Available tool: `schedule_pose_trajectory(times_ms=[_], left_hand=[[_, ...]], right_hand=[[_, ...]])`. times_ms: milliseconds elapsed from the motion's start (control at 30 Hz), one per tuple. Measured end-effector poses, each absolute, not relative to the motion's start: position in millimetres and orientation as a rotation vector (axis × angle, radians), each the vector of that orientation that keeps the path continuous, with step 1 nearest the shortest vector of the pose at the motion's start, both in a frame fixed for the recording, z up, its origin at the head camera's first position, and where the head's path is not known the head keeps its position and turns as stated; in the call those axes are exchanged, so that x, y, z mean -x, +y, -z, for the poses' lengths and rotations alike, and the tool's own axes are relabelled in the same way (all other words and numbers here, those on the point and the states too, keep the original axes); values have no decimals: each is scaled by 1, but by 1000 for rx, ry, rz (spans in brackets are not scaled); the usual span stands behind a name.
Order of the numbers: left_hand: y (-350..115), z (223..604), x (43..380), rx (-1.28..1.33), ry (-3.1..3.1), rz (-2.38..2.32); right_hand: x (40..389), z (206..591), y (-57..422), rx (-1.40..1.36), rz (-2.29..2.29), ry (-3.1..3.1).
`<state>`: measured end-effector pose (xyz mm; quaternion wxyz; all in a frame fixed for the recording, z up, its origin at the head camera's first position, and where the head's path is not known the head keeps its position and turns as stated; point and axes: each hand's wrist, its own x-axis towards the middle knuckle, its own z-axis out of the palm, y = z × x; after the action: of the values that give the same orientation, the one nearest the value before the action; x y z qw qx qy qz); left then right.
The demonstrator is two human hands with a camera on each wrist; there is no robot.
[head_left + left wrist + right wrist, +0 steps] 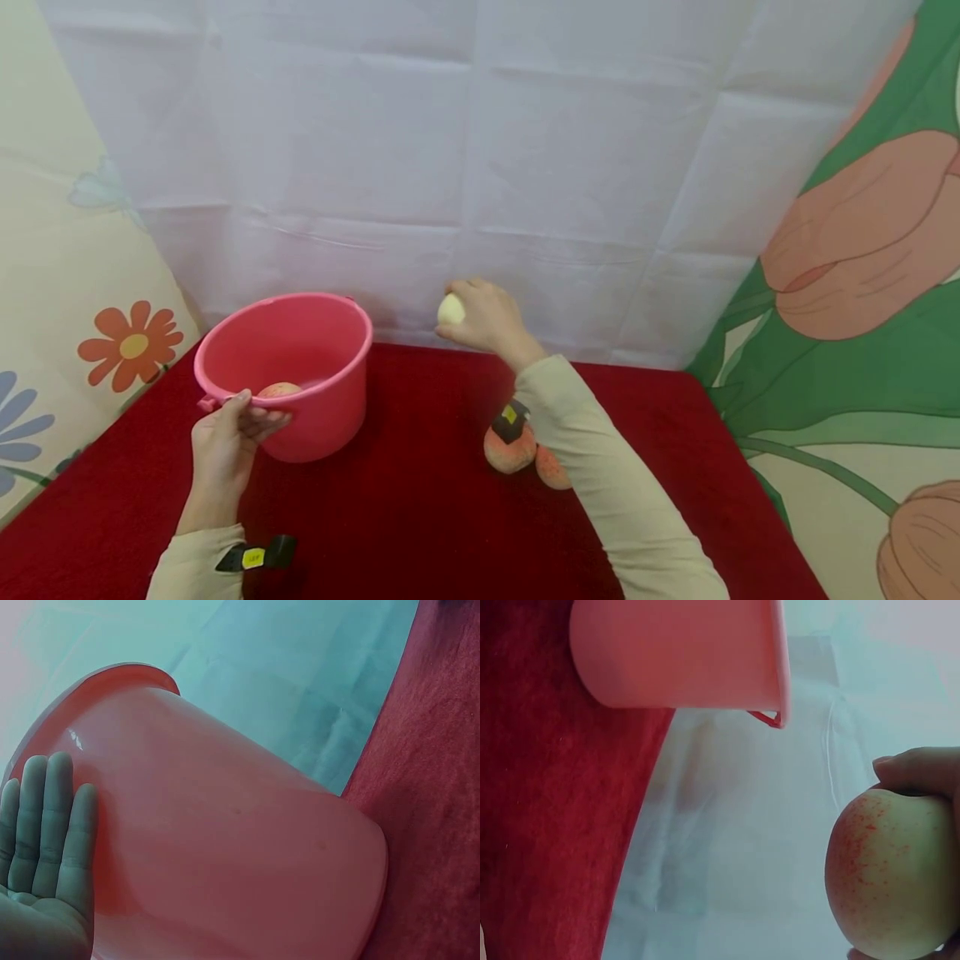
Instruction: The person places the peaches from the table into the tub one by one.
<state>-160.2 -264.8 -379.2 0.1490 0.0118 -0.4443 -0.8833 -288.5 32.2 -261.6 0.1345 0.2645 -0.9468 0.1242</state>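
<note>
A pink bucket (330,417) stands at the left of the red-covered table, with one peach (281,389) visible inside it. My left hand (225,433) holds the near rim, thumb over the edge and fingers along the outside wall; in the left wrist view the fingers (56,832) look nearly straight beside the wall. To the right of the bucket, my right hand (483,317) grips a pale peach in the air above the table's back edge. Red specks show on this peach (892,874) in the right wrist view. The right hand is apart from the bucket.
Two more peaches, a nearer-left one (506,454) and one partly behind the right sleeve (553,468), lie on the red cloth (420,517). A white sheet (525,167) hangs behind the table. Flower-printed cloths (840,350) flank both sides.
</note>
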Motion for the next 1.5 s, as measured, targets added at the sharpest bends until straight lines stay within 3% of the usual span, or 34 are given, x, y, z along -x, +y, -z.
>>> schedule_pose_trajectory(times_ms=[1500], left_hand=[[-264, 378, 160, -11, -1263, 2516]], right_hand=[[268, 259, -39, -1100, -524, -2714]])
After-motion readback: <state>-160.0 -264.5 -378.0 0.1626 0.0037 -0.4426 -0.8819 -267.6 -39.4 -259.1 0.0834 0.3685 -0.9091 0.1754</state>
